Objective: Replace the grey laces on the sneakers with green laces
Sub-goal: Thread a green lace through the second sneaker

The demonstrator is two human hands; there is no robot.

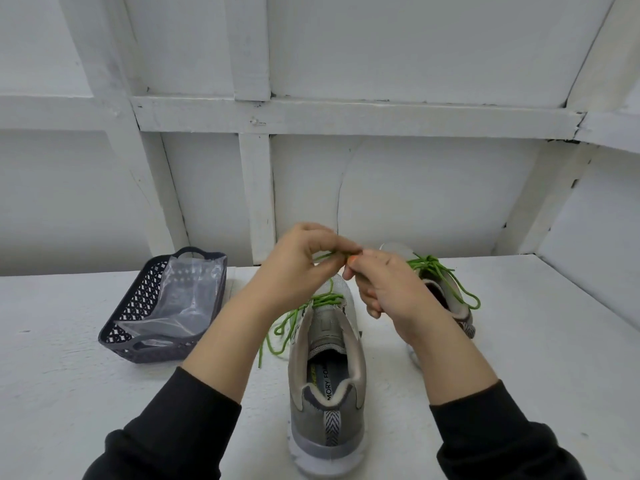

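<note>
A grey sneaker [327, 386] stands on the white table in front of me, heel towards me, with a green lace [282, 329] threaded through it and its loose end trailing to the left. My left hand [298, 268] and my right hand [379, 282] meet above the shoe's toe, both pinching part of this green lace between their fingertips. A second grey sneaker [450, 299] stands behind my right hand, partly hidden. Its own green lace [446, 275] is tied in a bow.
A dark plastic basket [138, 348] holding a clear plastic bag [180, 299] sits at the left on the table. A white panelled wall [346, 188] rises right behind the table's far edge.
</note>
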